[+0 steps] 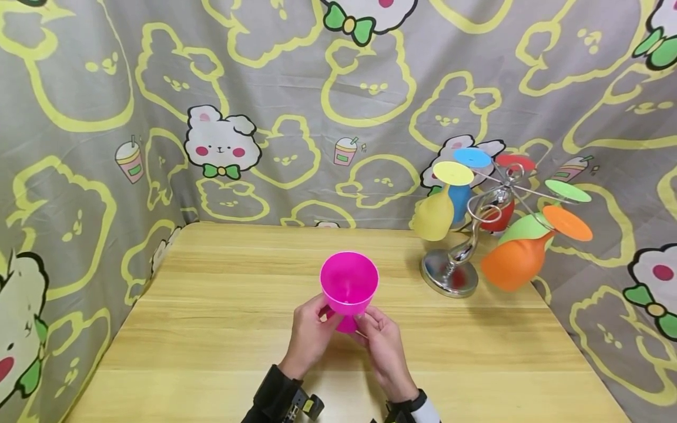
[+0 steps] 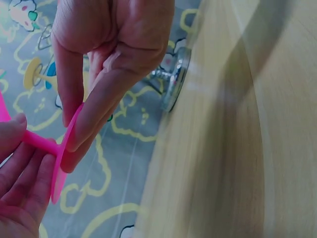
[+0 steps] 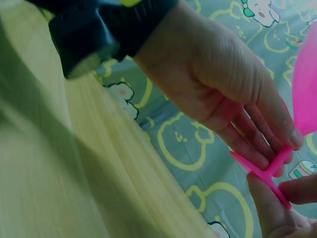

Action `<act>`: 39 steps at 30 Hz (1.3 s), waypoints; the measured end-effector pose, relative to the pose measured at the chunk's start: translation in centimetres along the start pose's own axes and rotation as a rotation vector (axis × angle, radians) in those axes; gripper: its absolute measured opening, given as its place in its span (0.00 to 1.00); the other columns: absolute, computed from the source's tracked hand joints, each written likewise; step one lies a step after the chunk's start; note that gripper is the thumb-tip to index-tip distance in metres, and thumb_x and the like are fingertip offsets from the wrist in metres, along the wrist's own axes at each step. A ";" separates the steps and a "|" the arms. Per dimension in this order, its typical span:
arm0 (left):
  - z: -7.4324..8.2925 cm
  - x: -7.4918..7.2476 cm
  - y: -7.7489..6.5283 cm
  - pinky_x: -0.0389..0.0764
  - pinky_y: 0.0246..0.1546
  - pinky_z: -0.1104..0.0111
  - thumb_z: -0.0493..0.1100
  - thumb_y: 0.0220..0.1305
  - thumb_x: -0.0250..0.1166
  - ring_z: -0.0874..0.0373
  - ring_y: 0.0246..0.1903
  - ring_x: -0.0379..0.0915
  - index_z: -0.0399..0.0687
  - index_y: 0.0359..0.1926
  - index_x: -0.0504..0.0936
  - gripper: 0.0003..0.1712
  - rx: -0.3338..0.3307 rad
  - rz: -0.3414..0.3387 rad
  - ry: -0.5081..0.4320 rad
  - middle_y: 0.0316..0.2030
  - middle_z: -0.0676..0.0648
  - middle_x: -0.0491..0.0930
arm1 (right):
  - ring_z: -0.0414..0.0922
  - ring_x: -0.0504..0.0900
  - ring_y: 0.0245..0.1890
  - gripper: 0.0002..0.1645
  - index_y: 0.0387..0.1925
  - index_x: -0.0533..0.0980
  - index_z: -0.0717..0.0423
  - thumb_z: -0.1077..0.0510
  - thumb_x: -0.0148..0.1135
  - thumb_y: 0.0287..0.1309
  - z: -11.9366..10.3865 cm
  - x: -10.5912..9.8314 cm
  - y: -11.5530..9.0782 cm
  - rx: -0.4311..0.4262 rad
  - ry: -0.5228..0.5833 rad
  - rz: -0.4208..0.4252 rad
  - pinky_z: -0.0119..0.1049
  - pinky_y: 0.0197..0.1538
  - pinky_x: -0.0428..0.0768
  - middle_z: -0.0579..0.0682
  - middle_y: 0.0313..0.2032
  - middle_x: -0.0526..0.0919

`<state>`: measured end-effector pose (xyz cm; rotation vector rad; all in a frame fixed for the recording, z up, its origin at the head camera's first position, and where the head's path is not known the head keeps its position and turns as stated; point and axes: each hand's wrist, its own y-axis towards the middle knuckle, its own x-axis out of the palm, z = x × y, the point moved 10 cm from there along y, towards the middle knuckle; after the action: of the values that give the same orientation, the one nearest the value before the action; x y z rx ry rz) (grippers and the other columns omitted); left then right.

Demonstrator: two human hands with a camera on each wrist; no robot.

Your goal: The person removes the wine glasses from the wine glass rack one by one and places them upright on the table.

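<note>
A bright pink plastic goblet is held bowl-up over the front middle of the table. My left hand pinches its stem between thumb and fingers, just under the bowl. Lower down, my right hand grips the round foot, with fingers against its underside in the left wrist view. Most of the stem is hidden from the head view by the bowl and hands. Nothing shows inside the bowl.
A metal stemware rack stands at the back right. From its arms hang yellow, blue, red, green and orange goblets, upside down. A patterned curtain surrounds the wooden table.
</note>
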<state>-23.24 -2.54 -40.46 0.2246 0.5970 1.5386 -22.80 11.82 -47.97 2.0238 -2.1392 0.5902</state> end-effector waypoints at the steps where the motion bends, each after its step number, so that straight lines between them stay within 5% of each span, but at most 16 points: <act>1: 0.0 -0.1 0.0 0.81 0.39 0.68 0.46 0.53 0.67 0.64 0.34 0.76 0.56 0.40 0.81 0.12 0.003 0.006 -0.010 0.34 0.59 0.81 | 0.49 0.81 0.45 0.21 0.52 0.70 0.67 0.60 0.57 0.59 0.1 0.1 0.0 0.001 0.008 0.000 0.41 0.47 0.79 0.57 0.46 0.81; 7: 0.1 -0.6 -0.1 0.82 0.38 0.63 0.42 0.52 0.68 0.62 0.33 0.77 0.51 0.40 0.82 0.11 0.013 0.040 -0.019 0.33 0.55 0.82 | 0.49 0.81 0.45 0.21 0.52 0.70 0.67 0.60 0.57 0.59 0.4 0.6 -0.1 -0.003 0.030 -0.006 0.42 0.48 0.78 0.57 0.46 0.81; 12: 2.4 -1.2 -0.1 0.82 0.35 0.58 0.34 0.51 0.68 0.60 0.32 0.78 0.44 0.37 0.82 0.10 0.039 0.060 -0.007 0.32 0.49 0.82 | 0.49 0.80 0.46 0.20 0.53 0.70 0.67 0.62 0.55 0.60 0.6 0.7 -0.1 -0.001 0.025 -0.007 0.42 0.48 0.78 0.57 0.46 0.81; 21: 3.3 -1.8 -0.3 0.82 0.36 0.62 0.31 0.51 0.67 0.59 0.33 0.79 0.42 0.37 0.82 0.10 0.020 0.060 0.016 0.31 0.49 0.83 | 0.47 0.80 0.45 0.25 0.54 0.69 0.66 0.60 0.60 0.57 1.0 0.8 -0.1 0.009 -0.020 -0.011 0.39 0.48 0.79 0.57 0.46 0.81; 26: 1.5 -2.0 -0.3 0.82 0.37 0.59 0.33 0.51 0.68 0.57 0.34 0.79 0.42 0.39 0.82 0.12 0.003 0.065 0.015 0.33 0.48 0.83 | 0.48 0.80 0.47 0.29 0.58 0.67 0.56 0.56 0.63 0.55 -0.3 0.8 -0.2 -0.084 -0.194 -0.063 0.38 0.48 0.79 0.58 0.50 0.78; 32: -1.1 -2.9 -0.3 0.81 0.37 0.68 0.36 0.51 0.69 0.61 0.35 0.78 0.50 0.40 0.81 0.13 -0.015 0.094 0.057 0.35 0.53 0.82 | 0.47 0.76 0.53 0.28 0.57 0.70 0.50 0.53 0.64 0.53 -3.1 0.2 -0.2 -0.276 -0.463 -0.096 0.33 0.50 0.77 0.51 0.55 0.74; 39: -2.2 -5.0 0.1 0.80 0.35 0.73 0.36 0.52 0.67 0.65 0.35 0.77 0.52 0.38 0.81 0.12 -0.069 0.146 0.161 0.34 0.55 0.82 | 0.46 0.66 0.61 0.25 0.52 0.74 0.45 0.49 0.66 0.50 -6.1 -0.6 -0.7 -0.490 -0.855 -0.101 0.43 0.57 0.71 0.47 0.62 0.66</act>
<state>-24.04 -7.91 -41.21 0.0937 0.6641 1.7265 -23.03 14.60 -42.50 2.2593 -2.1844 -0.8970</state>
